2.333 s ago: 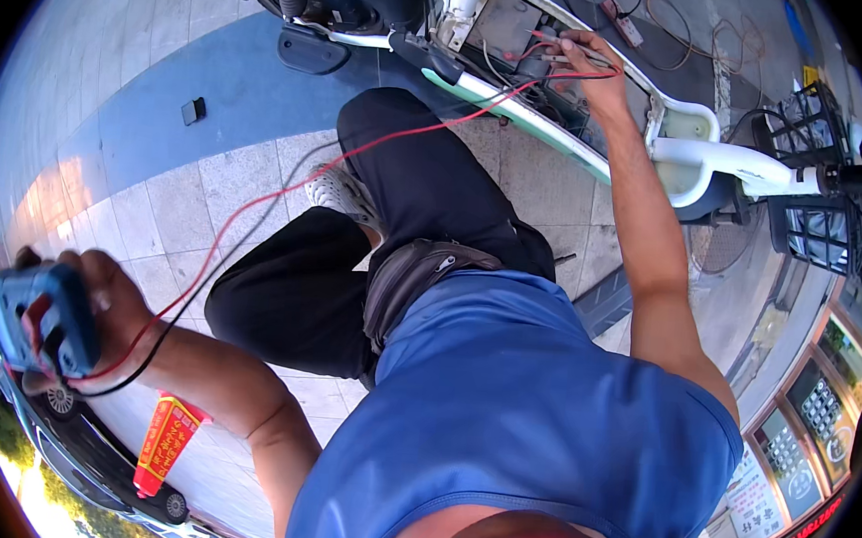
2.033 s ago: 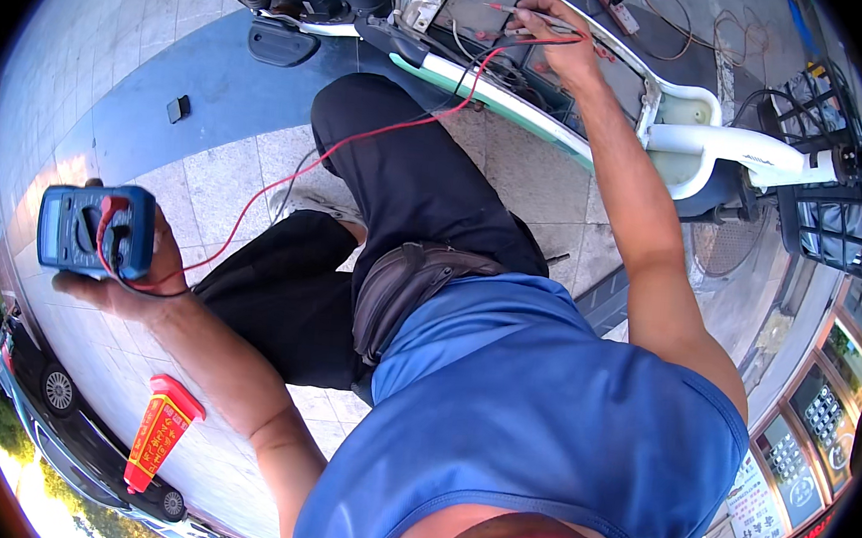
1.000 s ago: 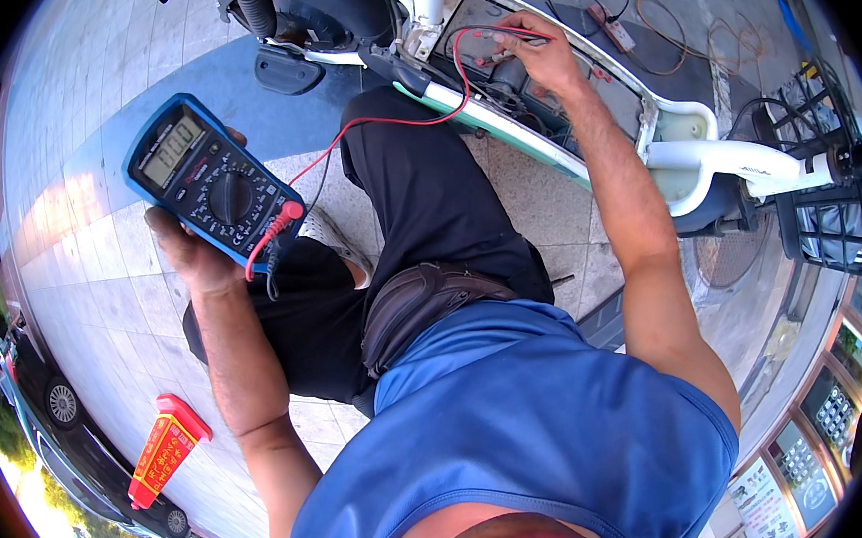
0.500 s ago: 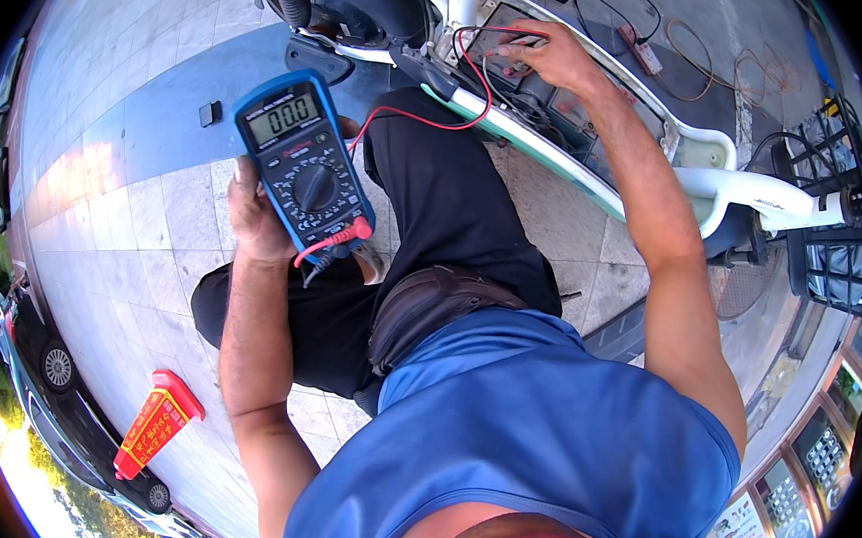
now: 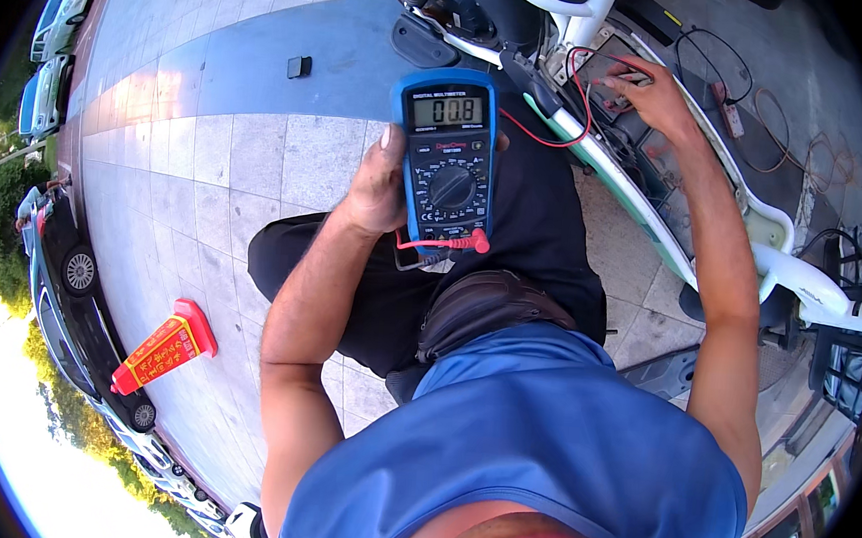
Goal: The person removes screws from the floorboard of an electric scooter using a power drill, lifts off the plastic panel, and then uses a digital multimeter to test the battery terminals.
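Observation:
My left hand [image 5: 377, 180] holds a blue digital multimeter [image 5: 447, 160] upright in front of me, its screen and dial facing the camera. Red and black test leads [image 5: 540, 137] run from its lower edge up to the open floor compartment of a white and green electric scooter [image 5: 657, 175]. My right hand [image 5: 653, 93] reaches into that compartment, pinching the probes against a part among the wiring. I squat on the pavement in a blue shirt and black trousers, a black waist bag at my belly.
Grey paving tiles [image 5: 218, 164] with a blue painted strip spread to the left. A small dark object [image 5: 299, 66] lies on the strip. A red wedge-shaped sign [image 5: 161, 347] stands at lower left near parked cars [image 5: 70, 284]. Cables and a power strip [image 5: 732, 115] lie behind the scooter.
My left hand has swung the multimeter from far out at my left up and across to the middle in front of me. My right hand has stayed in the scooter's compartment.

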Demonstrator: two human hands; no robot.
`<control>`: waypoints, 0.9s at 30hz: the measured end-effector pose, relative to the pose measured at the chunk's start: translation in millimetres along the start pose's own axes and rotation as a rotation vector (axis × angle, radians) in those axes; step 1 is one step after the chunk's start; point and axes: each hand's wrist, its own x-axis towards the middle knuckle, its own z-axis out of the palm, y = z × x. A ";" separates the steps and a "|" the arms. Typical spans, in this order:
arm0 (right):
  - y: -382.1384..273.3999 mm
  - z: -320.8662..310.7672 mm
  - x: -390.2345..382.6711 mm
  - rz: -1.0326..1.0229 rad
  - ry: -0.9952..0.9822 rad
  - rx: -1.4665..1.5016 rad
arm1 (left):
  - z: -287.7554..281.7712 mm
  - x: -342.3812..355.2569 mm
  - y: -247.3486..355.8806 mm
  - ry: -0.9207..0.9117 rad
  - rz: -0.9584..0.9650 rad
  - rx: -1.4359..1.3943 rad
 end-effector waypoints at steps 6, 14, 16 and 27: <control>0.3 -1.0 1.9 -0.024 0.003 -0.139 | -3.0 1.7 -4.3 -0.034 -0.028 -0.039; -3.5 -2.4 -3.1 -0.103 -0.049 -0.279 | -2.0 0.0 -8.5 -0.063 -0.059 0.002; -9.1 0.1 -3.6 -0.133 -0.025 -0.353 | -2.6 -1.9 -8.2 -0.071 -0.076 -0.010; -14.3 1.5 -11.4 -0.024 0.009 -0.164 | -1.5 -4.4 -9.9 -0.061 -0.079 -0.015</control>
